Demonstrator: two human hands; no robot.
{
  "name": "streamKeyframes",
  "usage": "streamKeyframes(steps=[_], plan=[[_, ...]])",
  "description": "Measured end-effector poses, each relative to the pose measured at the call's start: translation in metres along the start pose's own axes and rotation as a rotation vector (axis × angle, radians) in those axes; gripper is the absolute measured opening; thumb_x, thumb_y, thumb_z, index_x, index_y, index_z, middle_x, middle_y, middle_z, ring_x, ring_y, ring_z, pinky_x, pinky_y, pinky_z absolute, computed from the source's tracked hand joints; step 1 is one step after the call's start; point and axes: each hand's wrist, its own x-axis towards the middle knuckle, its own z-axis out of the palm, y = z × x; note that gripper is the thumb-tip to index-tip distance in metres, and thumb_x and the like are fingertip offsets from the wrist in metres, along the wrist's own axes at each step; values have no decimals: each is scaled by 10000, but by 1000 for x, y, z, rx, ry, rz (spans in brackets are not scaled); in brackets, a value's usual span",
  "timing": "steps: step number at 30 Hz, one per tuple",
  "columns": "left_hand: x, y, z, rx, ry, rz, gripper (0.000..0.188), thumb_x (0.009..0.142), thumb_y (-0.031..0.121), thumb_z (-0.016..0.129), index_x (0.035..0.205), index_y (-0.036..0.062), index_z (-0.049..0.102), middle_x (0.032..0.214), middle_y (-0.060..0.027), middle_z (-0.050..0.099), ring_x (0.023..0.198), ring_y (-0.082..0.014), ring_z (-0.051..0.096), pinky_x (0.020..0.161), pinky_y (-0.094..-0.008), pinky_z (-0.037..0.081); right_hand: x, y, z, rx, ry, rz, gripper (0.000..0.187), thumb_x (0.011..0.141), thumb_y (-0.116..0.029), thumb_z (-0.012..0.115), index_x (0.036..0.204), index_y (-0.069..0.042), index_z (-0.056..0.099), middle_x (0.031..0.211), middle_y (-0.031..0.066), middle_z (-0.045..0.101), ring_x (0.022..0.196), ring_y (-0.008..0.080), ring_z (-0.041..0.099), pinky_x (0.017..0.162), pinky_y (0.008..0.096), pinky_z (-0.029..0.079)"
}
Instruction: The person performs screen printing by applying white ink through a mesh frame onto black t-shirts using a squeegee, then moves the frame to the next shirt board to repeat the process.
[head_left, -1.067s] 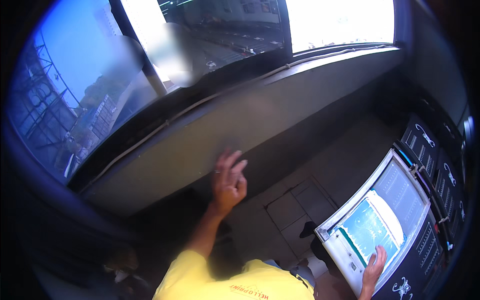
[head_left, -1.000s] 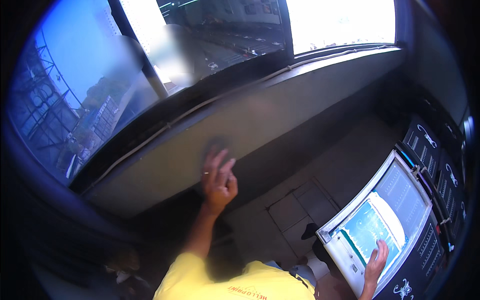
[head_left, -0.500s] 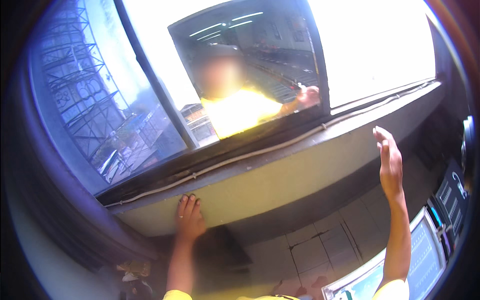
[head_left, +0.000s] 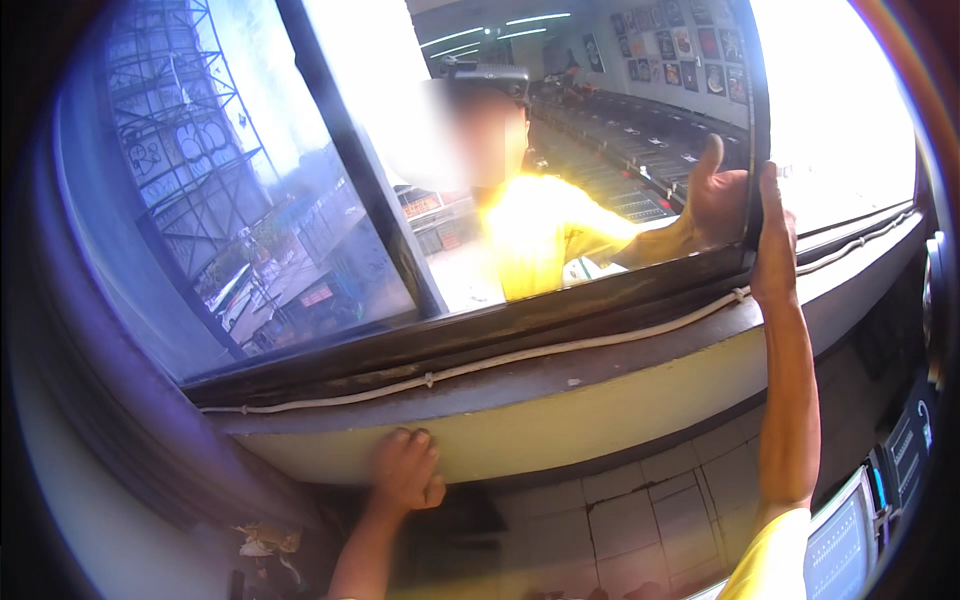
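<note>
My right hand [head_left: 774, 245] is raised to the window, its fingers stretched and laid along the dark upright frame [head_left: 759, 110] at the pane's edge. In the glass [head_left: 690, 90] a mirrored palm with its thumb apart shows at the same place. Lower down, my left hand [head_left: 405, 470] rests against the pale yellow wall [head_left: 560, 420] under the sill. Its fingers are loosely bent with the thumb apart, and I see nothing in it. Both sleeves I can see in part are yellow.
A pale cable [head_left: 520, 355] is clipped along the sill [head_left: 640, 350]. Left of the dark mullion [head_left: 345, 150], a metal lattice tower [head_left: 190, 140] stands outside. A screen [head_left: 840, 550] sits at the lower right, beside a dark panel [head_left: 908, 435]. Below lies a tiled floor [head_left: 625, 520].
My right hand has moved from the air beside the window onto the frame's edge. My left hand stays at the wall, its fingers more bent. The view has shifted.
</note>
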Motion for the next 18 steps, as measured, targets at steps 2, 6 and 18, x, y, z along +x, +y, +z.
streamKeyframes(steps=[2, 6, 18], plan=[[-3, 2, 4, -37, 59, 4, 351, 881, 285, 515, 1113, 44, 621, 1244, -156, 583, 1195, -382, 514, 911, -515, 493, -8, 6, -6, -2, -60, -37, 564, 990, -541, 470, 1027, -23, 692, 937, 21, 636, 899, 100, 565, 858, 253, 438], [-13, 3, 7, -42, 62, -5, 378, 904, 315, 504, 1163, 64, 616, 1284, -145, 581, 1241, -365, 501, 948, -505, 488, -46, -19, 37, -15, -72, -70, 565, 1011, -523, 434, 1033, -21, 692, 930, 25, 629, 906, 100, 546, 881, 264, 420], [10, -16, -76, -489, 282, -250, 509, 888, 359, 526, 1193, -46, 573, 1067, -272, 667, 1041, -417, 644, 940, -541, 498, -73, -12, 69, -336, -109, -241, 509, 1016, -411, 367, 1321, -53, 563, 1260, 137, 572, 1212, 200, 505, 1075, 322, 320]])
